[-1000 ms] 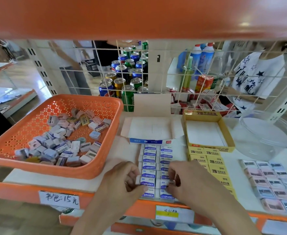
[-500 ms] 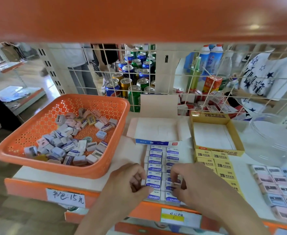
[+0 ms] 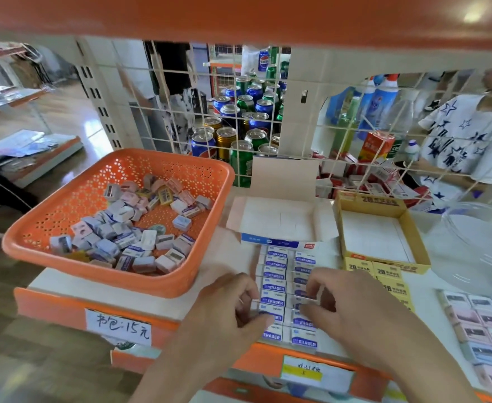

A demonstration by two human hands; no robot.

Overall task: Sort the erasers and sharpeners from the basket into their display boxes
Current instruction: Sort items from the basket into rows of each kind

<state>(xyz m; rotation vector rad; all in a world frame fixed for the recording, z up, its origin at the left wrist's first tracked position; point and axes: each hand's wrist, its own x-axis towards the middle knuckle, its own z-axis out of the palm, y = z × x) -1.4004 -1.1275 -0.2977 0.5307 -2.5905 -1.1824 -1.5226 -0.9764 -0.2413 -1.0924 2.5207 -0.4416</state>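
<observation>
Nearest the shelf edge, the left hand is set with fingers curled narrow against the left side of the blue-and-white paper-sleeved erasers. Whether one is actually gripped cannot be told. The right hand is curled over the right column, and one eraser appears to be pinched between thumb and fingertips.

These erasers are laid in two tidy columns on the white shelf top, labels up. Just to their right, flat yellow 2B erasers are lined up, and further right pastel block sharpeners are ranged in rows.

Beyond, to the left, a mixed heap of small pastel pieces is left in the perforated orange plastic basket, so sorting is judged to be partly done at most.

Behind the columns, the open blue-and-white card display box and the open yellow card display box are both seen empty. Boxing is judged not yet begun. A clear plastic tub is noted at far right, with nothing seen in it.
</observation>
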